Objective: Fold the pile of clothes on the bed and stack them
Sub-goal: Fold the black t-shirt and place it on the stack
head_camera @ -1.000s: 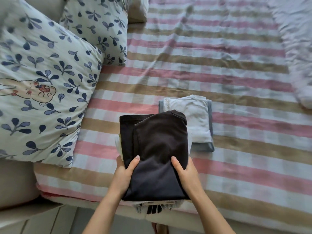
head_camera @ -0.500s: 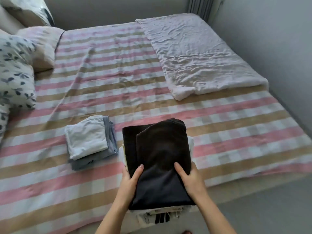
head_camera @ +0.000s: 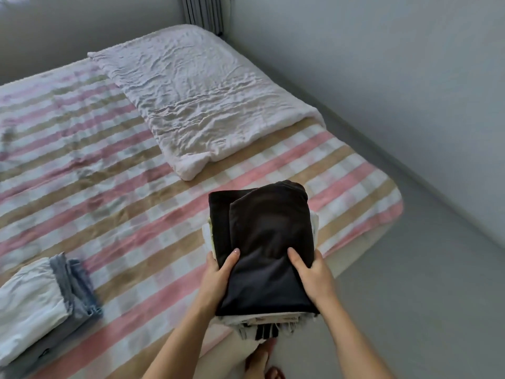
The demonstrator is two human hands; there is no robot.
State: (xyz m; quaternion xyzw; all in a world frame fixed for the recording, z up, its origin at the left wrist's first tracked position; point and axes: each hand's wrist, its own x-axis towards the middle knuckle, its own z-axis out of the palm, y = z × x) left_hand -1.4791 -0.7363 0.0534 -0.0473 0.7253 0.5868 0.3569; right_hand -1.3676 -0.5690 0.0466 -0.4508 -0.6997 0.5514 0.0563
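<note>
The bed (head_camera: 109,187), covered in a pink, tan and white checked sheet, fills the left and centre of the frame. A crumpled pale blanket (head_camera: 196,99) lies folded at upper centre. A small stack of folded clothes (head_camera: 32,318), white over blue denim, sits at lower left.

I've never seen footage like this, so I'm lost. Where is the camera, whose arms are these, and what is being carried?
There is no machine here: the picture comes from a camera worn on a person's head, looking forward and down, so the arms are that person's own. The left hand and right hand grip a stack of folded clothes from either side, thumbs on top; a dark garment is uppermost, paler ones show beneath. The bed has a pink, tan and white striped sheet. On it lie a crumpled pale blanket and, lower left, a second pile: a white folded garment on a blue garment.
</note>
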